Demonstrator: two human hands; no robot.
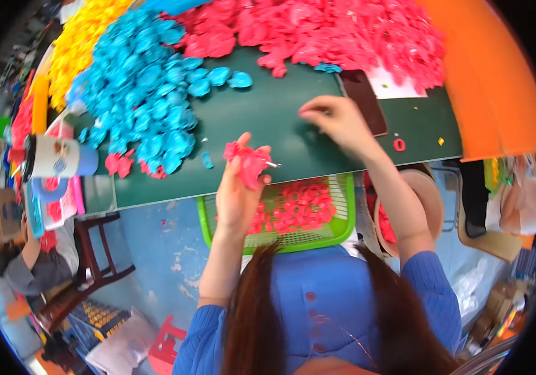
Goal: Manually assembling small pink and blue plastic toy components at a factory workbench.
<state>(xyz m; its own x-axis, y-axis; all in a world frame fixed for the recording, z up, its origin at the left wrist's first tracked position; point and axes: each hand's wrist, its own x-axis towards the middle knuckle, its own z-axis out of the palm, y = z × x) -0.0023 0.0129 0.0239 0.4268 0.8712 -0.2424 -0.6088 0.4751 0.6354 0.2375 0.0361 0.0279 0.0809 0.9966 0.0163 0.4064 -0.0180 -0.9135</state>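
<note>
Centrally, a pink plastic piece (252, 167) lies just left of the middle of the frame, held in the left hand (238, 201), whose fingers curl around it; a thin silvery rod (272, 164) projects from its right side. The right hand (343, 128), above and to the right, is well apart from the piece, its thumb and forefinger bent close together; whether they pinch anything cannot be told. Beneath both extends a dark green tabletop (258, 119). Just right of the right hand lies a dark rectangular slab (367, 103), and farther right a small pink ring (399, 145). Below the table edge, at lower centre, a bright green basket (343, 232) contains many pink pieces. Toward the upper left rises a blue heap (140, 87), with a yellow heap (86, 44) beyond it; a larger pink heap (343, 31) spans the upper centre and right, bordered by an orange panel (493, 87). At left lies a white-and-blue cup (61, 156); at the lower left edge, a co-worker (43, 262) sits.
</note>
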